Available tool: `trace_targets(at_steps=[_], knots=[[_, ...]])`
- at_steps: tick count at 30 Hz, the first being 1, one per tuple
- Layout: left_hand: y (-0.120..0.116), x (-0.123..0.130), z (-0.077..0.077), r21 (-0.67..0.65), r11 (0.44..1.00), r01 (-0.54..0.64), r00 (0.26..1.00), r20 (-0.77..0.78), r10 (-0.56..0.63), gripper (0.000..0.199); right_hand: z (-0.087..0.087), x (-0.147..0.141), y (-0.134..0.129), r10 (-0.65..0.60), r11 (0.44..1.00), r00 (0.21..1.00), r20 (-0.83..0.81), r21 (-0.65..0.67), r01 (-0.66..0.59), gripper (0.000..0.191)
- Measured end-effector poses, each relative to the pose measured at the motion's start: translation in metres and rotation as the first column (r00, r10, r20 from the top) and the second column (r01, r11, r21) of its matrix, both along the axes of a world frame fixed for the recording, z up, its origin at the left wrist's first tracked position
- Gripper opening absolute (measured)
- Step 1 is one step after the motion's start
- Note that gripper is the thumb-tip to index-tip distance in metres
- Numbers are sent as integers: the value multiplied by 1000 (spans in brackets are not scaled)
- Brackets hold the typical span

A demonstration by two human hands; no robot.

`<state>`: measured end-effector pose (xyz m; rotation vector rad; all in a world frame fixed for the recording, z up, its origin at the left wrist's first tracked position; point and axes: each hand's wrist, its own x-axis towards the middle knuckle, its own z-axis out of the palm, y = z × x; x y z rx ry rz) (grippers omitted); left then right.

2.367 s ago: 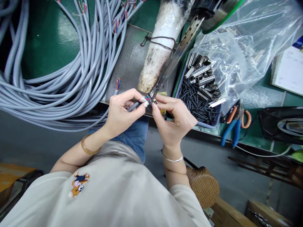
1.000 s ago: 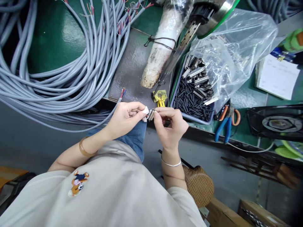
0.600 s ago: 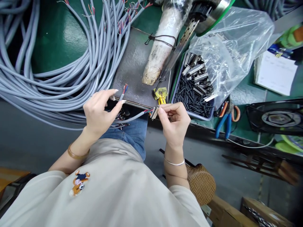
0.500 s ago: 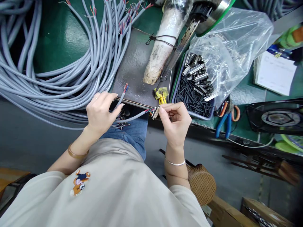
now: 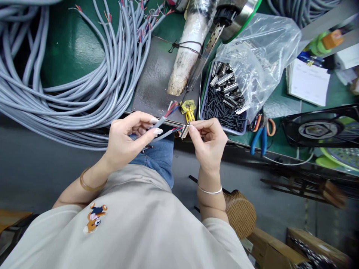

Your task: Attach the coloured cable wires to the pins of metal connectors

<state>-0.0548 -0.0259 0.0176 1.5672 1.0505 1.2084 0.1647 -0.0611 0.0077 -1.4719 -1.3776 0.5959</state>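
Observation:
Between the thumb and fingers of my left hand [image 5: 130,136] is the end of a grey cable [image 5: 160,122], its stripped red, white and blue wires [image 5: 171,108] fanned up to the right. My right hand [image 5: 209,140] pinches a metal pin connector [image 5: 184,131] at the bench edge. Coloured wires from a second grey cable [image 5: 165,135] run to that connector; whether each is fixed to it cannot be made out. Just behind the connector stands a small yellow clamp [image 5: 190,113] with yellow tape on it.
Grey cables [image 5: 84,101] with stripped ends lie coiled at left. A soldering iron [image 5: 206,56] and a white wrapped tube [image 5: 183,63] point toward me. Right of them is a bin [image 5: 202,101] of black sleeves and connectors under a plastic bag [image 5: 260,56]. Pliers [image 5: 263,134] sit at the bench edge.
My left hand has moved right, bringing the held cable end close to the connector. My right hand keeps its pinch on the connector. The view has shifted slightly.

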Motion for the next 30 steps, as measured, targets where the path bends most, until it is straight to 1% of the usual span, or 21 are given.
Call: trace_targets(at_steps=[3, 5, 7, 9, 10, 11, 12, 15, 17, 19, 20, 21, 22, 23, 24, 25, 26, 27, 28, 29, 30], knots=[[-3, 3, 18, -73, 989, 129, 988, 90, -122, 12, 2, 0, -2, 8, 1000, 1000, -5, 7, -8, 18], [-6, 9, 29, -152, 969, 195, 970, 177, -167, 11, 3, 0, -3, 13, 1000, 1000, 7, 2, -13, 18], [-9, 16, 37, -246, 934, 259, 942, 277, -189, 17, 3, 0, -5, 19, 1000, 1000, 13, -2, -19, 19], [-13, 24, 38, -330, 871, 364, 892, 391, -225, 26, 4, 0, -5, 24, 1000, 1000, 14, 1, -24, 19], [-14, 28, 36, -353, 840, 411, 864, 446, -235, 30, 4, 0, -6, 23, 1000, 1000, 16, 1, -23, 19], [-14, 31, 32, -366, 824, 432, 844, 487, -226, 33, 4, 0, -6, 21, 1000, 1000, 19, 0, -21, 19], [-13, 33, 26, -368, 827, 424, 833, 518, -197, 36, 4, 0, -7, 19, 1000, 999, 25, -3, -19, 19], [-4, 35, 5, -397, 866, 303, 827, 562, -31, 38, 5, 2, -9, 40, 999, 998, 48, -2, -40, 20], [3, 34, -8, -445, 854, 268, 819, 572, 41, 39, 7, 4, -12, 109, 994, 992, 67, -8, -109, 21], [7, 33, -17, -480, 828, 289, 818, 574, 47, 38, 10, 7, -16, 169, 986, 983, 74, -3, -169, 18], [8, 33, -19, -492, 815, 306, 819, 573, 38, 37, 10, 8, -17, 164, 986, 984, 74, 25, -167, 15], [9, 33, -21, -499, 804, 323, 821, 571, 25, 35, 11, 10, -18, 122, 989, 989, 81, 79, -129, 12], [9, 34, -22, -503, 795, 338, 823, 568, 10, 34, 12, 11, -18, 49, 982, 994, 95, 175, -65, 9], [8, 35, -23, -505, 790, 349, 826, 564, -4, 34, 12, 13, -17, -46, 952, 994, 104, 307, 12, 10], [8, 37, -23, -505, 786, 357, 831, 557, -20, 33, 12, 13, -15, -147, 889, 984, 96, 449, 89, 14], [8, 39, -23, -504, 783, 364, 836, 547, -36, 33, 13, 14, -13, -233, 803, 970, 73, 577, 150, 20], [8, 40, -22, -504, 781, 369, 843, 535, -54, 33, 14, 13, -10, -291, 716, 956, 39, 672, 191, 27], [8, 42, -22, -503, 780, 372, 851, 521, -70, 33, 15, 12, -8, -324, 645, 946, 4, 733, 217, 32], [9, 43, -21, -501, 781, 373, 857, 509, -82, 32, 16, 10, -6, -341, 617, 940, -11, 752, 232, 34], [9, 45, -20, -498, 784, 371, 862, 499, -90, 32, 17, 8, -4, -353, 642, 936, 8, 729, 236, 33], [10, 46, -19, -495, 788, 367, 866, 491, -95, 33, 18, 6, -2, -352, 704, 935, 54, 674, 226, 29]])
